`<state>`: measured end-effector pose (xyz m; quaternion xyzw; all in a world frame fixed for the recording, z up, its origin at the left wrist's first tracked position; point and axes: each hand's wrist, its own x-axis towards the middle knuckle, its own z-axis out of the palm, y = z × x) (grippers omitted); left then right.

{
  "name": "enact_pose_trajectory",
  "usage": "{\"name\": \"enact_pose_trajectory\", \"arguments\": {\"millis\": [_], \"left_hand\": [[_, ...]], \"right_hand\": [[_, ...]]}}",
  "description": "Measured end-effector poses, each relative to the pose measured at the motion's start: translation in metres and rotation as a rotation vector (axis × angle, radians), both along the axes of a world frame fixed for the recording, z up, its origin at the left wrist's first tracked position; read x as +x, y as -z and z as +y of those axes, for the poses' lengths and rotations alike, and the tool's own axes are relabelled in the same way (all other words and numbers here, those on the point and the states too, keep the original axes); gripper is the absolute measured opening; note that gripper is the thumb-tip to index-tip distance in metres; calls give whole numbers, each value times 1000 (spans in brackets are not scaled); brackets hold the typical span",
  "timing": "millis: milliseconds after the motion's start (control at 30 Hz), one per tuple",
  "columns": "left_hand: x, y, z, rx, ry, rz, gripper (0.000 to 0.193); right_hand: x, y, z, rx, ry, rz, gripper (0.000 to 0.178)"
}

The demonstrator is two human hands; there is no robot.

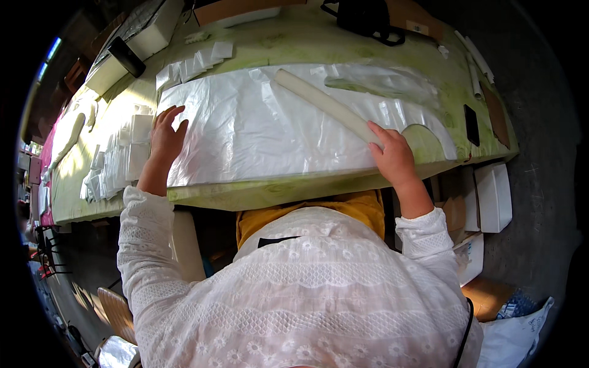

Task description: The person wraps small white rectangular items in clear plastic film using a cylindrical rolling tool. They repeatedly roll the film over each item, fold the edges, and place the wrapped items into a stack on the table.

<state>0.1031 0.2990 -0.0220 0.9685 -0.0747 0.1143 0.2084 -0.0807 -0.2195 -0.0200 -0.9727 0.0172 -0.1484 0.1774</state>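
A large clear plastic bag (227,132) lies flat across the green-covered table, its cut-out handle end toward the right. Over it, slanting from upper left to lower right, is a long off-white tube (325,104). The near right end of this tube is gripped by my right hand (392,154), thumb below and fingers on top. My left hand (167,138) is at the bag's left edge, fingers apart and holding nothing. Beside that hand, on the left, are overlapping stacks of small folded clear plastic packets (119,156).
More folded packets (195,63) lie behind the bag. A black cylinder (126,56) rests by a white foam box (153,37) at the far left. A black bag (362,18) sits at the back. On the right are a phone (471,125) and pale rolled tubes (475,61).
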Motion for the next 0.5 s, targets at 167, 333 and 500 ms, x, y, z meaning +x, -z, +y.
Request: {"name": "enact_pose_trajectory", "arguments": {"millis": [167,333,500], "left_hand": [[-80,1,-163,-324,516,63,47],[-114,9,-266,-301,769,138,47],[-110,25,-272,-292,791,72,43]], "right_hand": [[-36,-30,56,208,-31,316,61],[-38,7,81,495,-117,118,56],[-29,6,35,344,33,-99,43]]}}
